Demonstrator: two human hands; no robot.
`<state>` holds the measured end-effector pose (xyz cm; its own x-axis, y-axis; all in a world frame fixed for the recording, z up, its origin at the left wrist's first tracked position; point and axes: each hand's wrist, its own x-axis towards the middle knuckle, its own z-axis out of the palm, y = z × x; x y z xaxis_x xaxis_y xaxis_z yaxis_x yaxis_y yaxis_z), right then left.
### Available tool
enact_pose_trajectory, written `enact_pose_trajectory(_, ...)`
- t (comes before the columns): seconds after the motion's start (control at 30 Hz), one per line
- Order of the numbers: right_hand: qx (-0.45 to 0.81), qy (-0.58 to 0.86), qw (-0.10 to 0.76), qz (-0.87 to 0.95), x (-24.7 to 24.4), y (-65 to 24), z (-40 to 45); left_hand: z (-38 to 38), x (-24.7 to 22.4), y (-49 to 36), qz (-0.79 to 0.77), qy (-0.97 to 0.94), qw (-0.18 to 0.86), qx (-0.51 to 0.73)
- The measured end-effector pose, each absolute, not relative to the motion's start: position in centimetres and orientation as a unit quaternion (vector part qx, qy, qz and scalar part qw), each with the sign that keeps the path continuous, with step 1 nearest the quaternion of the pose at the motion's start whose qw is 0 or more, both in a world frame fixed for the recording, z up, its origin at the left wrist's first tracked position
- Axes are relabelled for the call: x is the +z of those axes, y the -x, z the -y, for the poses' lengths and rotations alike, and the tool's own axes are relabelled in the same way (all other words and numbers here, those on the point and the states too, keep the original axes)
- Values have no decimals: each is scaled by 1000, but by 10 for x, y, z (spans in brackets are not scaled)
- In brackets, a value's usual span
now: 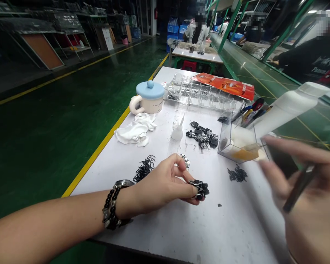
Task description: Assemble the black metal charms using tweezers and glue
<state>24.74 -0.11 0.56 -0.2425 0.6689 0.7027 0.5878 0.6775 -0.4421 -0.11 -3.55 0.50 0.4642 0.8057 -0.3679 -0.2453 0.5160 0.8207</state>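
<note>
Black metal parts form a small tangled cluster pinched between the thumb and fingertips of the left hand, just above the white work table. The left wrist carries a metal watch and a black bead bracelet. The right hand is well apart from the left, at the right of the view and motion-blurred. A dark slender tool lies against its fingers; the blur prevents confirming the grip.

Loose black strands lie to the left of the left hand, and a similar pile lies between the hands. A mixed black-and-silver heap lies farther up the table. A silver-toned cluster sits just behind the left fingers. Open table surface remains below and to the right of the pinched cluster.

A clear acrylic box stands beyond the right hand, near the table's right edge. A white plastic bottle extends across the upper right. Farther back are a clear compartment tray, an orange packet, a blue-lidded mug, and a white cloth.
</note>
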Motion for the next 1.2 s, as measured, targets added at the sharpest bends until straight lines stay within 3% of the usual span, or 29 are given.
enact_pose_trajectory(0.2,163,325,324,873,2,-205,28,33,4,-1,-373,-296,823,310)
enact_pose_trajectory(1.2,214,311,351,857,-8,-207,32,30,-4,-1,-341,-295,846,284)
